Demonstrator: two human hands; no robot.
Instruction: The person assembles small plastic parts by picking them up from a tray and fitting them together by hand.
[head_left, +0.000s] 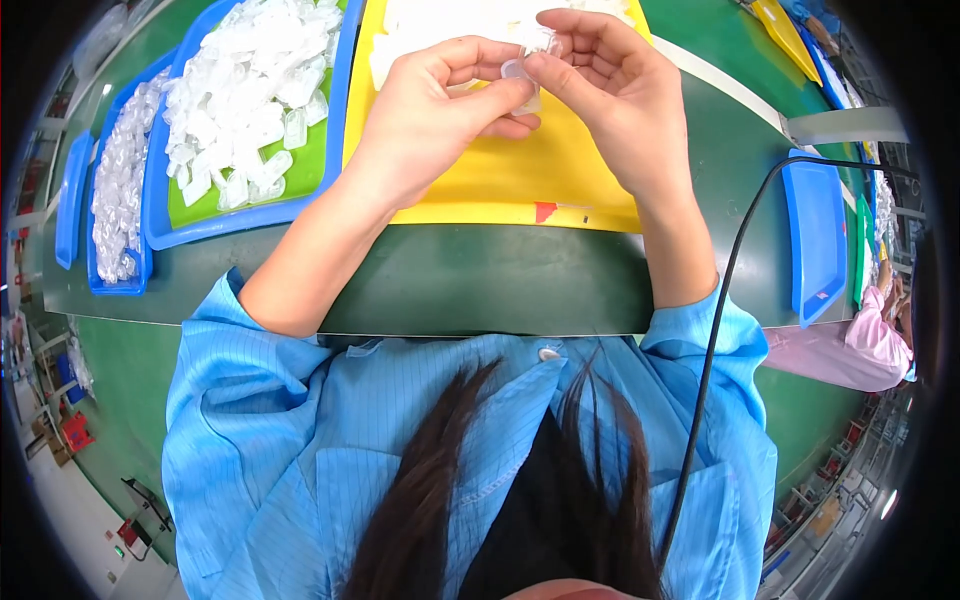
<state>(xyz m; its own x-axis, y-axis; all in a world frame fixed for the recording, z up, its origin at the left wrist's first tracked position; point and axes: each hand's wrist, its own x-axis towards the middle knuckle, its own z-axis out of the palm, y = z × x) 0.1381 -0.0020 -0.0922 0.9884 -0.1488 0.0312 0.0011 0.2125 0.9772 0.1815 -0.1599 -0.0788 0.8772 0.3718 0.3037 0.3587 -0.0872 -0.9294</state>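
Meeting above yellow tray (500,190), hands (425,115) (635,110) pinching clear plastic (514,71), forearms (318,248) (680,245) angled inward

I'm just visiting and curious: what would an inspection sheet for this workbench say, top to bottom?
Surface: dark green table, its near edge before the person.
Work things: small clear plastic piece between the hands, exact shape partly hidden; yellow tray beneath; blue tray to its left, heaped with translucent pieces.
Clutter: shallow blue tray at the table's right side.
Hands: left hand and right hand both grip the piece with fingers and thumb.
Cables: black cable crosses the view before the right sleeve.
Surroundings: co-worker's pink sleeve at right; green floor.
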